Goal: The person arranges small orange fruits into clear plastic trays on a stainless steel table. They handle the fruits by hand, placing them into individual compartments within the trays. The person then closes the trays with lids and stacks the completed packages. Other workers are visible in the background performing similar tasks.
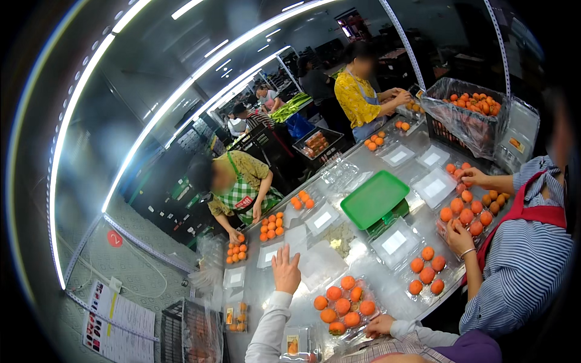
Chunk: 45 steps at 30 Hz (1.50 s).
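My left hand [286, 270] reaches out over the metal table [258, 295], fingers apart and holding nothing. Its fingertips are close to a clear plastic lid with a white pad [271, 255]. Lower down, my right hand [380, 326] has bent fingers at the near corner of a clear plastic tray; whether it grips the rim cannot be made out. Several orange persimmons [342, 306] sit in that tray, some showing their green calyx. Between my arms, near the table's front edge, lies a clear clamshell box [298, 344] bearing a picture label.
A green-topped scale [374, 199] stands mid-table. Co-workers' hands [460, 236] [235, 236] handle persimmons at the right and far left. A lined black crate [467, 118] of fruit stands at the back right. Another crate [190, 331] is at the lower left, beside a packed box [236, 316].
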Each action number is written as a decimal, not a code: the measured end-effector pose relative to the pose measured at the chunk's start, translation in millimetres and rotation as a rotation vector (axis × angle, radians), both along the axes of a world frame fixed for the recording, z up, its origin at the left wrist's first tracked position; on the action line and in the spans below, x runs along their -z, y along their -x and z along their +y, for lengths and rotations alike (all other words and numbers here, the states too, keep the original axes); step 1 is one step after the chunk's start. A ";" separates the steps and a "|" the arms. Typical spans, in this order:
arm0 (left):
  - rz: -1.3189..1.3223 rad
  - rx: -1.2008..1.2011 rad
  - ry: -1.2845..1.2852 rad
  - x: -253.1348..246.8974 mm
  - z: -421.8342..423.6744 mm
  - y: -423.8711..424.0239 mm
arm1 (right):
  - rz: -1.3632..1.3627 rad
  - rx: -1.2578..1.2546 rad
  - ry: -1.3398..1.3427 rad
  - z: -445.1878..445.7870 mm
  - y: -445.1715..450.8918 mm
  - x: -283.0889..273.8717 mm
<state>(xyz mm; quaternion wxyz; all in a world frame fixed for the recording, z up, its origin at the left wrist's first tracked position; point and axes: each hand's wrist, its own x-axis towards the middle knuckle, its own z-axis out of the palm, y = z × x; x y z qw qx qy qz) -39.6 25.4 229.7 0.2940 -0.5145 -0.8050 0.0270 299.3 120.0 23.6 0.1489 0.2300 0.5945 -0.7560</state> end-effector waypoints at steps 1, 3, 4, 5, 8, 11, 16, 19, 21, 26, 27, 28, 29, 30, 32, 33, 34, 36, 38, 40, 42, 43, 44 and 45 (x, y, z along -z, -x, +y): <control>-0.119 -0.039 -0.008 18.2 -4.5 7.3 | 0.022 -0.069 -0.015 -0.3 -2.6 3.6; -0.358 -0.131 -0.024 56.4 -20.5 17.1 | 0.136 0.051 -0.061 5.2 -9.8 -31.9; -0.443 -0.132 -0.049 83.0 -32.2 27.0 | 0.213 0.144 -0.076 7.2 -7.5 -37.2; -0.530 -0.130 -0.074 110.2 -43.8 31.9 | 0.286 0.241 -0.092 11.7 -5.6 -46.8; -0.844 -0.254 -0.381 169.7 -58.7 7.6 | 0.311 0.534 -0.285 48.0 3.9 -78.4; -1.491 -0.407 -0.809 204.3 -74.5 -27.7 | 0.332 0.622 -0.493 76.2 24.3 -59.8; -2.340 -0.354 -1.049 193.9 -81.5 -68.1 | 0.230 0.499 -0.232 92.4 72.0 6.3; -2.188 -0.336 -1.057 210.3 -86.4 -59.5 | 0.182 0.404 -0.125 80.3 89.5 8.8; -2.186 -0.430 -1.085 214.1 -86.6 -61.9 | 0.194 0.375 -0.139 73.4 89.0 4.2; -2.282 -0.412 -1.148 170.1 -56.3 -91.0 | 0.237 0.341 -0.309 66.2 85.7 11.1; -2.278 -0.406 -1.153 165.2 -56.5 -92.9 | 0.242 0.319 -0.335 64.8 84.8 8.2; -2.275 -0.400 -1.156 163.2 -57.2 -93.7 | 0.258 0.309 -0.325 63.9 82.2 7.2; -2.280 -0.402 -1.171 166.0 -61.8 -95.4 | 0.274 0.300 -0.315 62.9 78.8 6.8; -2.288 -0.395 -1.185 168.1 -65.1 -98.1 | 0.292 0.293 -0.310 64.1 77.4 6.3; -2.315 -0.375 -1.222 171.3 -66.9 -99.1 | 0.293 0.304 -0.289 60.4 78.4 5.8; -2.337 -0.365 -1.241 167.2 -66.9 -102.7 | 0.289 0.314 -0.276 58.1 78.6 4.6; -2.359 -0.356 -1.259 165.6 -66.4 -104.4 | 0.302 0.333 -0.294 58.2 80.2 3.5; -2.335 -0.367 -1.286 181.3 -73.0 -103.0 | 0.273 0.295 -0.345 59.0 81.6 -3.8; -2.259 -0.380 -1.316 208.9 -92.8 -94.7 | 0.243 0.238 -0.375 58.7 88.2 -14.6; -2.160 -0.383 -1.339 233.7 -105.9 -88.6 | 0.194 0.172 -0.405 65.1 91.4 -18.7; -2.213 -0.372 -1.270 204.3 -84.9 -110.4 | 0.211 0.161 -0.455 81.5 90.0 -14.6; -2.225 -0.371 -1.231 181.0 -80.1 -122.1 | 0.226 0.156 -0.468 83.9 91.1 -7.5; -2.189 -0.370 -1.160 177.3 -84.6 -129.0 | 0.288 0.232 -0.390 79.1 93.9 7.1; -2.193 -0.346 -1.182 172.2 -86.2 -138.7 | 0.266 0.259 -0.321 70.6 91.3 12.4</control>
